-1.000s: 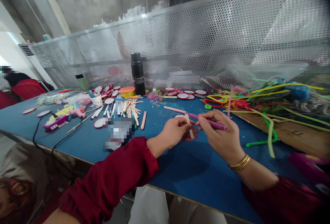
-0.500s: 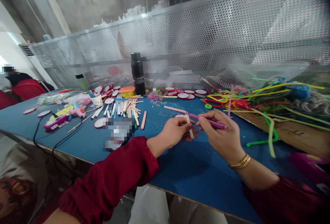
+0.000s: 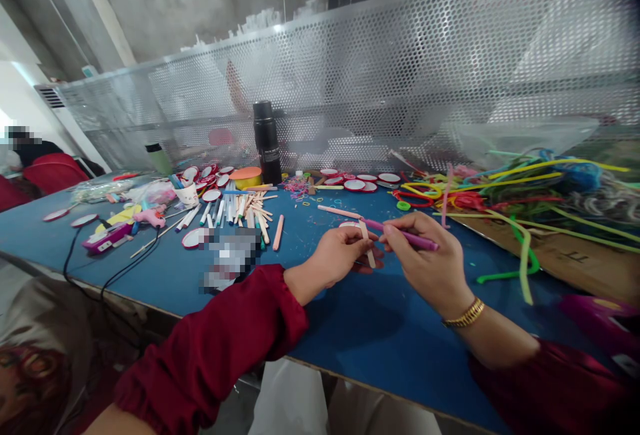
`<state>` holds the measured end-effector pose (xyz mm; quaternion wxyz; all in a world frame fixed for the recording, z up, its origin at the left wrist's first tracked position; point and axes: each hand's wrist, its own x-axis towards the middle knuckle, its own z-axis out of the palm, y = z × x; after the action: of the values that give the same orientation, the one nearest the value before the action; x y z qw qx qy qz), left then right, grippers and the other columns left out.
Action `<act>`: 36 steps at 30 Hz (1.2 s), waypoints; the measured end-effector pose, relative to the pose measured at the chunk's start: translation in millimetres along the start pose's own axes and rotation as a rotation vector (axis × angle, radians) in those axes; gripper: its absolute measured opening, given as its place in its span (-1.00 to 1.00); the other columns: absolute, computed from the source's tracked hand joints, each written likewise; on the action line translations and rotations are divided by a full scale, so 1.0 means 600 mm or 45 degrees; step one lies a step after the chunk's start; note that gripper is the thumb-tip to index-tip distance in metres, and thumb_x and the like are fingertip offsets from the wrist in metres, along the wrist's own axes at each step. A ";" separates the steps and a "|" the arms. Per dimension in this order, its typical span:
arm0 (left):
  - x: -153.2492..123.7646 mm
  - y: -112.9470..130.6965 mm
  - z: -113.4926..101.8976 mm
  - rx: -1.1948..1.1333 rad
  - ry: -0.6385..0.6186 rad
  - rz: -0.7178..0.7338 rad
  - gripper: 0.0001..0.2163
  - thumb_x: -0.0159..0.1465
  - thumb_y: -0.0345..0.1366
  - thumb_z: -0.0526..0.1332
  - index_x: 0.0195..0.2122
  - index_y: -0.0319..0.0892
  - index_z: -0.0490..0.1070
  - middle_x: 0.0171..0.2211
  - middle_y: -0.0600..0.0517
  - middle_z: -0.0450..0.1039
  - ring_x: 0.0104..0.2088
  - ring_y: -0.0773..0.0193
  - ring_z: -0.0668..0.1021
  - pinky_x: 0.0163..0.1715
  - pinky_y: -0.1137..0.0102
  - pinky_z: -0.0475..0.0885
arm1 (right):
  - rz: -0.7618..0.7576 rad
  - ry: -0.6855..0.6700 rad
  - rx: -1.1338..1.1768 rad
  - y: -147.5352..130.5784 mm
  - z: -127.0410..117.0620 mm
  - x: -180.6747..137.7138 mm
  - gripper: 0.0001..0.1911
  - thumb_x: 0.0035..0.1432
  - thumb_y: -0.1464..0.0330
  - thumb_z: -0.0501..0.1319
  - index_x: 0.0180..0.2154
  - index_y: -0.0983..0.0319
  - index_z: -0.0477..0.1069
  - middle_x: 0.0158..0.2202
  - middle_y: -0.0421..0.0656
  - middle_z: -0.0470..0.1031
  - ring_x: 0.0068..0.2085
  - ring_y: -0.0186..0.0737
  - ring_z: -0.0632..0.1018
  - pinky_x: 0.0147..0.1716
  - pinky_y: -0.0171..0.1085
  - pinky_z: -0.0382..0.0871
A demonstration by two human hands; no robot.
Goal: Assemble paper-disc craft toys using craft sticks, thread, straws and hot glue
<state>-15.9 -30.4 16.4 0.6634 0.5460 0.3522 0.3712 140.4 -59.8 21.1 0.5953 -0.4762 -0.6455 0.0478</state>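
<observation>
In the middle of the view, my left hand point(image 3: 341, 255) is closed on a pale wooden craft stick point(image 3: 371, 259), which tilts upright between thumb and fingers. A pale rounded edge shows just behind these fingers; what it belongs to is mostly hidden. My right hand point(image 3: 433, 255) is closed around a purple felt-tip pen point(image 3: 419, 241) like one for writing, its tip touching or very near the upper end of the stick. On the table just beyond my left hand lies a slim pink pen point(image 3: 340, 212). Another pink pen point(image 3: 279, 233) rests left of that hand.
Loose craft sticks point(image 3: 260, 207) and markers point(image 3: 220, 211) lie left, near a black bottle point(image 3: 267, 145). Red-rimmed white discs point(image 3: 355, 185) are scattered behind. A pink glue gun point(image 3: 150, 217) has a trailing cord. Pipe cleaners point(image 3: 525, 188) heap at right on cardboard point(image 3: 575, 261).
Almost nothing differs. My right hand and the purple pen have shifted very slightly left, while the left hand keeps its grip on the stick.
</observation>
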 end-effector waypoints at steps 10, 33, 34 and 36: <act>0.000 0.002 0.001 -0.018 0.012 -0.002 -0.85 0.33 -0.32 0.21 -0.11 -0.21 0.49 -0.30 -0.03 0.55 -0.39 0.27 0.61 -0.37 0.39 0.51 | 0.006 0.008 -0.025 0.002 -0.001 -0.001 -0.88 0.23 0.27 0.26 -0.36 0.13 0.46 -0.47 -0.19 0.56 -0.48 -0.21 0.54 -0.46 -0.21 0.40; 0.000 0.002 0.001 -0.025 0.021 -0.038 -0.84 0.32 -0.32 0.24 -0.11 -0.21 0.49 -0.31 -0.02 0.56 -0.38 0.25 0.63 -0.33 0.36 0.51 | 0.011 0.075 -0.025 0.005 0.002 -0.001 -0.87 0.23 0.25 0.27 -0.36 0.14 0.45 -0.47 -0.20 0.56 -0.49 -0.23 0.54 -0.44 -0.22 0.40; 0.000 0.002 0.002 -0.027 0.024 -0.040 -0.85 0.32 -0.33 0.24 -0.12 -0.21 0.49 -0.31 -0.01 0.56 -0.38 0.26 0.63 -0.33 0.37 0.51 | 0.012 0.082 -0.018 0.005 0.002 -0.001 -0.87 0.23 0.25 0.27 -0.35 0.14 0.45 -0.46 -0.20 0.56 -0.49 -0.22 0.55 -0.43 -0.22 0.41; 0.000 0.003 0.002 -0.033 0.025 -0.040 -0.87 0.33 -0.34 0.23 -0.13 -0.22 0.50 -0.31 -0.01 0.56 -0.39 0.26 0.63 -0.33 0.37 0.52 | 0.015 0.081 -0.007 0.003 0.002 0.000 -0.87 0.23 0.25 0.28 -0.35 0.15 0.45 -0.46 -0.20 0.57 -0.49 -0.22 0.55 -0.43 -0.22 0.41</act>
<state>-14.9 -31.1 18.1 0.6728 0.5281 0.3623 0.3704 140.5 -58.3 19.3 0.6139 -0.4827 -0.6237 0.0345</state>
